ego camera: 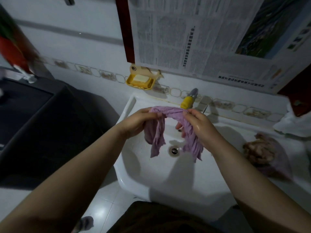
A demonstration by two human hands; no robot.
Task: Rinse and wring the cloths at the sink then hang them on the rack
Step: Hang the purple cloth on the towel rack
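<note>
Seen from the head: a purple cloth (170, 111) held up over the white sink (161, 180), stretched between the left hand (139, 121) and the right hand (196, 125), fingers of both curled and pinching its top edge, both loose ends hanging down toward the drain (174, 150). Just behind the cloth, a tap with a yellow tip (187, 102); on the sink's right side, a second bunched cloth (262, 153), and past it a white cloth (296, 125). Up on the wall, a yellow soap dish (140, 81) with a white soap bar, and a newspaper (193, 39) above it.
</note>
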